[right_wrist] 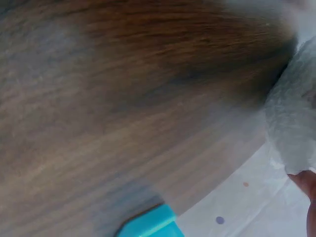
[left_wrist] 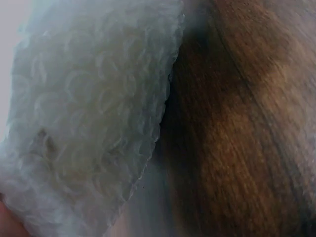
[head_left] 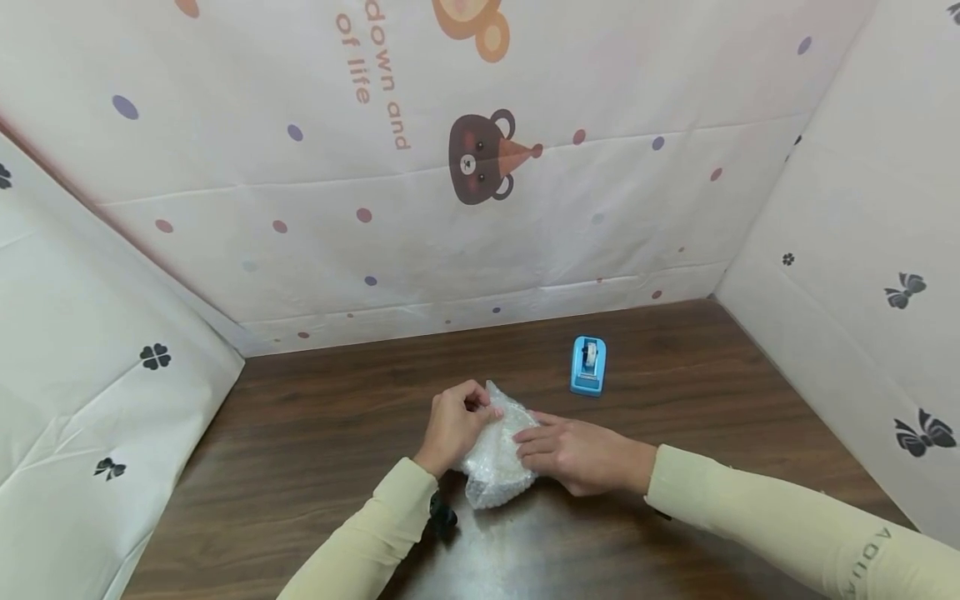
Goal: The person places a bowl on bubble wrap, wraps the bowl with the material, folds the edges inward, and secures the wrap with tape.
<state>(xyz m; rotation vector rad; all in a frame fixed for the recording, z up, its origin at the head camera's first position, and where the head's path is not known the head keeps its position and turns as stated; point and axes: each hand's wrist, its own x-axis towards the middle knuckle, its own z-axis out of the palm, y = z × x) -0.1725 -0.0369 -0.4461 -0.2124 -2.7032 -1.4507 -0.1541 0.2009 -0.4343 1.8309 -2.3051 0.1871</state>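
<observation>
A bundle of clear bubble wrap (head_left: 498,458) lies on the table between both hands in the head view. What it wraps is hidden. My left hand (head_left: 455,425) pinches the film at the upper left of the bundle, thumb and fingertips close together. From the right, my right hand (head_left: 573,452) holds the bundle with its fingers bent over the side; its thumb is out of sight. Large bubbles of the wrap (left_wrist: 94,98) fill the left part of the left wrist view. The right wrist view shows the wrap's edge (right_wrist: 291,113) and a fingertip (right_wrist: 306,182) touching it.
A blue tape dispenser (head_left: 588,367) stands behind the right hand, and its end (right_wrist: 150,222) shows in the right wrist view. The dark wooden table (head_left: 315,450) is bordered by printed cloth walls (head_left: 360,250) at the back and both sides.
</observation>
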